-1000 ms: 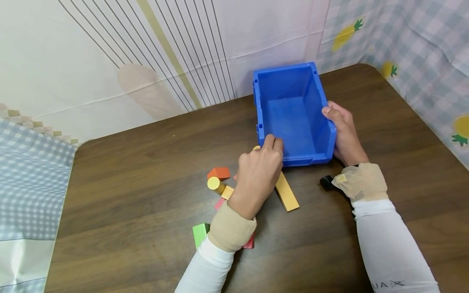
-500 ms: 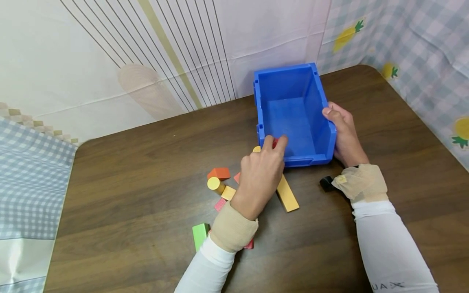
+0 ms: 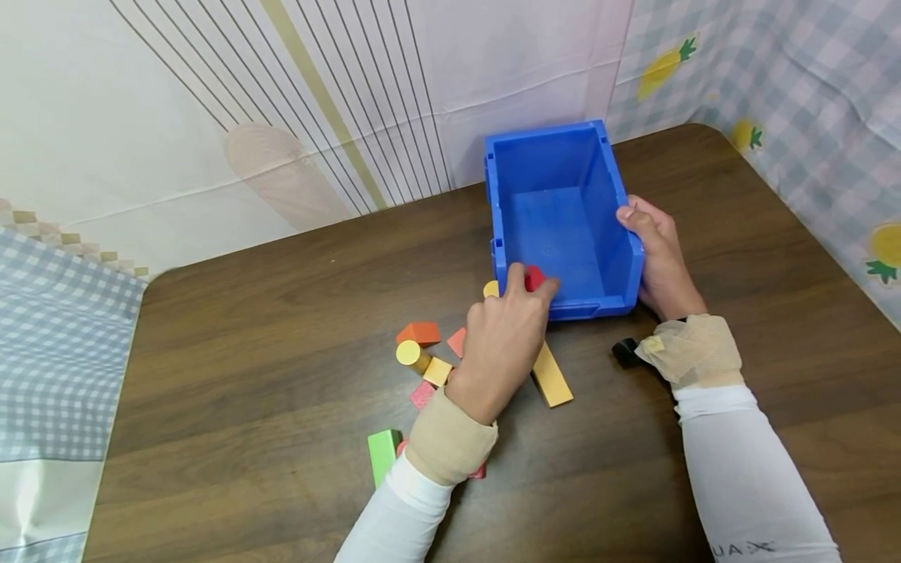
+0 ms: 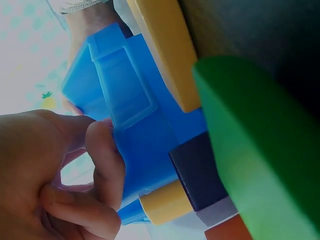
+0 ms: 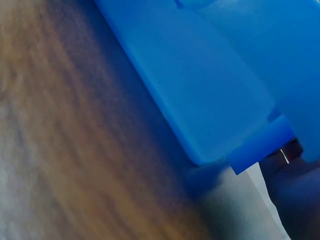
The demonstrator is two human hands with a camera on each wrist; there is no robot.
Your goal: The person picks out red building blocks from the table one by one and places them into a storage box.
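Note:
A blue plastic bin [image 3: 556,227] tips its open side toward me, its near edge on the table. My right hand [image 3: 659,258] grips the right wall, thumb over the rim. Over the front left corner reaches my left hand [image 3: 501,336], palm down, its leading fingers parted. Between them shows a red block [image 3: 535,277], just inside the bin. In the left wrist view the other fingers [image 4: 105,160] are bent beside the blue bin wall [image 4: 145,155]; the red block is hidden there. A yellow plank [image 3: 552,377] lies at the bin's front.
Left of my left hand lie an orange wedge block [image 3: 420,334], a yellow cylinder [image 3: 408,353], a small yellow block [image 3: 438,371] and a pink block [image 3: 422,394]. A green block [image 3: 383,453] sits nearer me. Patterned cloth [image 3: 317,109] hangs behind the table.
The leading fingers of my left hand have spread apart, and more of the red block shows between them. My right hand and the bin have stayed in place.

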